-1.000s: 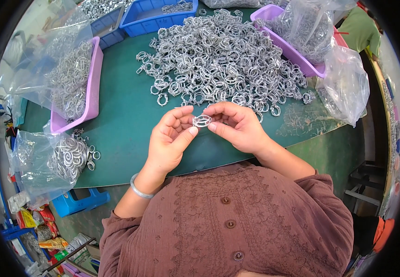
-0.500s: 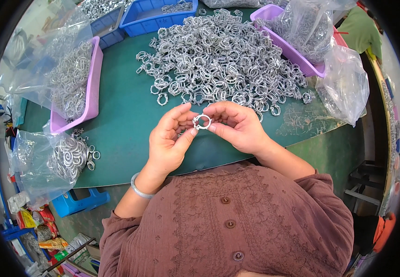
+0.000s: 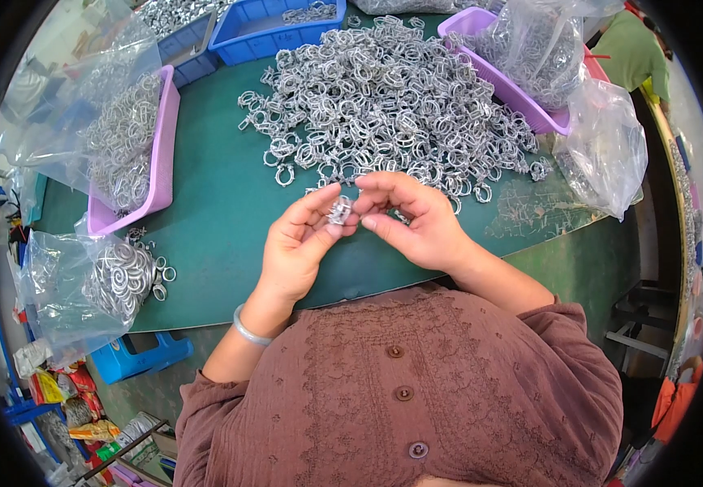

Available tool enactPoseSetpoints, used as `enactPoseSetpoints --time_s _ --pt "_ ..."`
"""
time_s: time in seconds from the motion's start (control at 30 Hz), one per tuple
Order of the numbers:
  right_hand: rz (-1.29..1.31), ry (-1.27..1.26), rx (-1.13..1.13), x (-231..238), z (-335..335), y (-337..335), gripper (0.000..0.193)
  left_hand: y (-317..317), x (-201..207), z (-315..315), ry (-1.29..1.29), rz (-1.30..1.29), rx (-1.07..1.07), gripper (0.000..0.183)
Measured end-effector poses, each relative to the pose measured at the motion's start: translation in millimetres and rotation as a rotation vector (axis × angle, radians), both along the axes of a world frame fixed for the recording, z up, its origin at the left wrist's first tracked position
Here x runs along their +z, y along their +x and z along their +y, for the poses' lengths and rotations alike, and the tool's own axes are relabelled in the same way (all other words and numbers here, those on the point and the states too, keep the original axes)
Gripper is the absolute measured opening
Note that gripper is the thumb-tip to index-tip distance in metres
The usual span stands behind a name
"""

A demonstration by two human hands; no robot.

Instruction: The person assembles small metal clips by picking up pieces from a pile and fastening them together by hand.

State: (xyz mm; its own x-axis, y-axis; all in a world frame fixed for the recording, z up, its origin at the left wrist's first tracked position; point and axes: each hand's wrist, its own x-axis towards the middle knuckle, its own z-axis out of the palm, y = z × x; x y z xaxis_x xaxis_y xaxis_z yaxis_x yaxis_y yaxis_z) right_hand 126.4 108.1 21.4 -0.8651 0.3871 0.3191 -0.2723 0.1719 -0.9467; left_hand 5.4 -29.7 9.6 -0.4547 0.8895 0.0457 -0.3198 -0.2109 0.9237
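Observation:
Between the thumb and fingers of my left hand [image 3: 301,235], a small silver-grey ring [image 3: 339,211] is pinched, its knobbly, openwork side showing. My right hand [image 3: 416,223] is beside it with curled fingers, the thumb apart from the forefinger. Its fingertips come close to the ring; whether they touch it I cannot tell. Just beyond both hands lies a large heap of similar silver-grey rings [image 3: 392,105] on the green tabletop [image 3: 213,203].
Left stands a purple tray [image 3: 166,146] of bagged rings, with a clear bag of rings [image 3: 120,280] nearer. Blue bins [image 3: 274,36] stand at the back. Another purple tray [image 3: 522,101] and a clear plastic bag [image 3: 603,150] lie right. A person in green [image 3: 631,53] is beyond.
The ring has turned in my fingers, from its round opening showing to its knobbly side, and moved slightly left. My right thumb and fingertips have drawn back from it a little.

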Motion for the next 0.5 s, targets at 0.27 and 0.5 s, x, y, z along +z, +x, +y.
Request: enactPoseSetpoints --time_s 0.27,0.5 --pt "-0.116 0.789 -0.305 0 17 -5 0.022 -19 -1 -9 0.096 -0.537 -0.014 0.035" --pt "-0.258 1.057 -0.223 18 13 -1 0.027 -19 0 -13 0.096 -0.576 -0.017 0.026"
